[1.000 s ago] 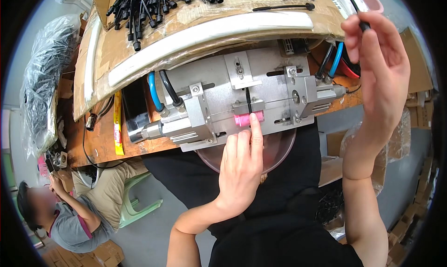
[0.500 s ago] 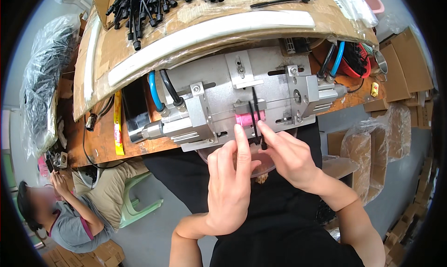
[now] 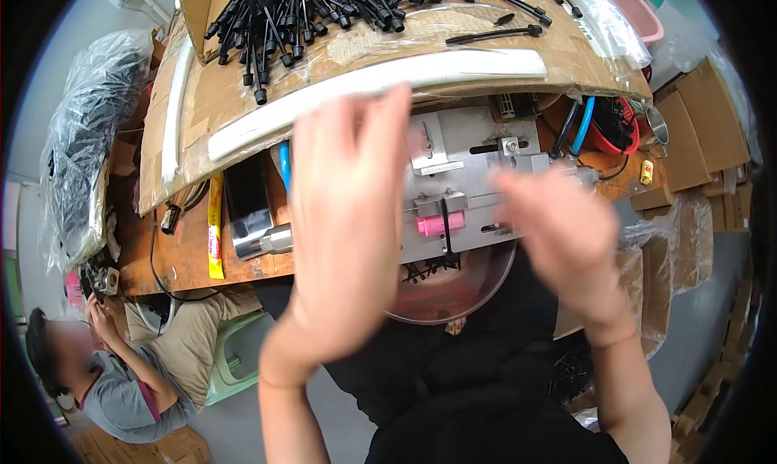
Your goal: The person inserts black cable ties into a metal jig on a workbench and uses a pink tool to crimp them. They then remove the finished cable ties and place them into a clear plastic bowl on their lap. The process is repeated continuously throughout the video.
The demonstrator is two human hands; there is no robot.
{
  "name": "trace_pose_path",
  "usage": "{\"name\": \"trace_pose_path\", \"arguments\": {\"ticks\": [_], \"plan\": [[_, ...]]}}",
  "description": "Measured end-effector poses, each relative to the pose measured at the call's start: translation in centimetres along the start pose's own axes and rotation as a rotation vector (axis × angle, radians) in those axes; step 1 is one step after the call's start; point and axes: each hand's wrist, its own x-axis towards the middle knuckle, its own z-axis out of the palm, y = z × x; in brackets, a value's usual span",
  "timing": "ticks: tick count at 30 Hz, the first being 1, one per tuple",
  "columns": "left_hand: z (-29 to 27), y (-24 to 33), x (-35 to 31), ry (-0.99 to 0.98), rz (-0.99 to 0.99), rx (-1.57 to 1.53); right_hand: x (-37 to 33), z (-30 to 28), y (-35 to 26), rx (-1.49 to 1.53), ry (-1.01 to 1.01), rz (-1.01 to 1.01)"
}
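My left hand (image 3: 344, 221) is raised over the left part of the metal fixture (image 3: 477, 185), blurred, its fingers stretched toward the cardboard shelf with nothing seen in them. Over the fixture's right part hovers my right hand (image 3: 562, 237), its fingers too smeared to read. Between the hands, apart from both, a slim black plastic stem (image 3: 446, 221) lies across a pink block (image 3: 431, 224) at the fixture's front edge. Below sits a clear round bowl (image 3: 486, 292) with several black pieces. The left clamp block is mostly hidden behind my left hand.
A pile of black stems (image 3: 303, 19) lies on the cardboard shelf (image 3: 340, 55), with a white strip (image 3: 469, 66) along its edge. At right stand a red basket (image 3: 627, 132) and cardboard boxes (image 3: 700, 132). A seated person (image 3: 133, 375) works at the left.
Both hands have left the pink block: the left moved forward and left, the right moved right. Two black stems were at the block; one is seen there now. The view shifted slightly.
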Motion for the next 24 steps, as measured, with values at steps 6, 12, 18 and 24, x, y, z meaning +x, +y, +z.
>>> {"name": "trace_pose_path", "arguments": {"ticks": [6,12,18,24], "plan": [[2.9,-7.0,11.1,-0.082,0.259,0.032,9.7,-3.0,11.2,-0.320,-0.010,-0.014],[0.2,-7.0,8.2,-0.246,-0.014,-0.235,10.2,-3.1,12.6,-0.223,-0.181,0.092],[-0.8,-9.0,9.4,-0.371,-0.118,-0.538,11.4,-3.1,10.5,-0.251,0.134,0.212],[-3.3,-11.6,12.4,-0.362,-0.226,-0.767,12.5,-3.9,10.9,-0.041,0.236,0.265]]}}
